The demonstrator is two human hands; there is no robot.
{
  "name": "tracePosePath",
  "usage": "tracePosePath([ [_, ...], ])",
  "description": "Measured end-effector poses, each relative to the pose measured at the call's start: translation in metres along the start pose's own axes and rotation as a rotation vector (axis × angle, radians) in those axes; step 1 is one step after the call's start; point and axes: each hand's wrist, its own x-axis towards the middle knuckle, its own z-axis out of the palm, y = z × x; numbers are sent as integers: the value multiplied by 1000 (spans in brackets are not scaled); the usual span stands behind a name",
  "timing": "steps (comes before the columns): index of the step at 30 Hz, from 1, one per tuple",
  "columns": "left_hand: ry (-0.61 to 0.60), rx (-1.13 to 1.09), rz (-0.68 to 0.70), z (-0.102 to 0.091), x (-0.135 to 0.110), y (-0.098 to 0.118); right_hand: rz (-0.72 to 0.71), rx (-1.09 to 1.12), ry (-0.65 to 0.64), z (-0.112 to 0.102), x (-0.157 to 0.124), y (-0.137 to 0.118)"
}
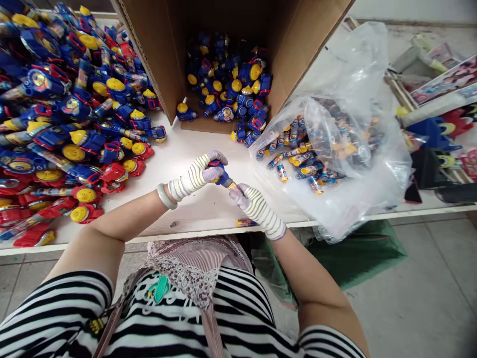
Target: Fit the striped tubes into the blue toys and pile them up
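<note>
Left end of the table (pixel 208 216): heaped blue, red and yellow toys (pixel 74 149). Near the front edge, centre: gloved left hand (pixel 196 174) wrapped around a blue toy (pixel 220 174), gloved right hand (pixel 257 211) pinching its tube end. Back edge: cardboard box (pixel 149 49) holding more toys. Right: clear plastic bag (pixel 372 189) of capsule tubes (pixel 298 159).

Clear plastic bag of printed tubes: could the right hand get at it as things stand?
Probably yes: the striped-gloved right hand sits beside the clear plastic bag, nothing between them, though it is holding a blue toy part.
</note>
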Motion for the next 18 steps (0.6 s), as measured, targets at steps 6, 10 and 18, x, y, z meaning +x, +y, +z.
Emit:
tracePosePath([
  [6, -107, 93, -2, -6, 4, 4, 98, 320, -191, 10, 3, 10],
  [10, -128, 134, -97, -6, 11, 7, -28, -95, 145, 10, 7, 2],
  [18, -95, 17, -12, 0, 0, -3, 90, 183, -174, 21, 10, 9],
])
